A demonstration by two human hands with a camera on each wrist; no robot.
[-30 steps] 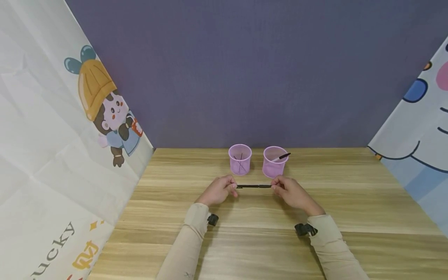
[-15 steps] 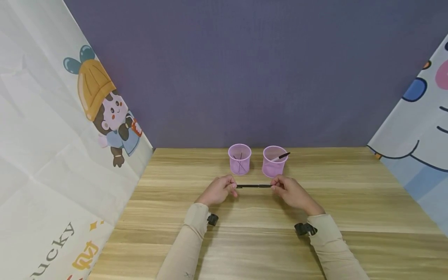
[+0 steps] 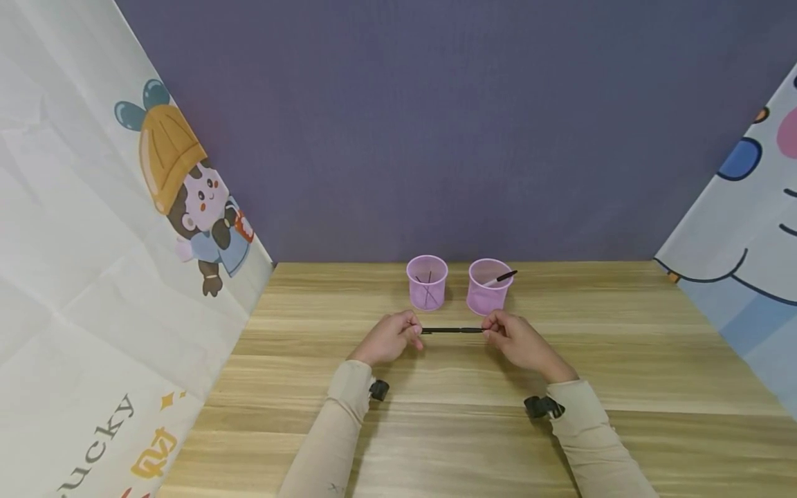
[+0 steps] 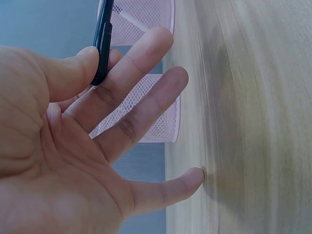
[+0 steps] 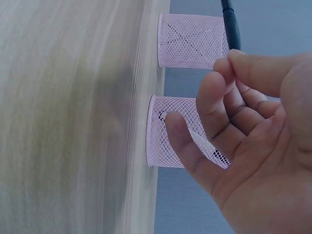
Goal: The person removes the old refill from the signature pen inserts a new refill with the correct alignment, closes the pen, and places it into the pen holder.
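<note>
A black pen (image 3: 451, 330) is held level between both hands, in front of two pink mesh cups. My left hand (image 3: 387, 339) pinches its clip end between thumb and index finger, as the left wrist view shows; the little finger's tip meets the wooden table. The right hand (image 3: 521, 344) pinches the pen's other end between thumb and fingertip, the remaining fingers loosely bent. Thin dark sticks stand crossed in the left cup (image 3: 427, 283). In the right cup (image 3: 488, 290) leans a white pen with a black end (image 3: 507, 276) that pokes over the rim.
The wooden table (image 3: 448, 443) meets a dark blue-purple backdrop (image 3: 448, 138) just behind the cups. White printed sheets stand at the left (image 3: 81, 277) and right (image 3: 747, 256) sides, with cartoon figures on them.
</note>
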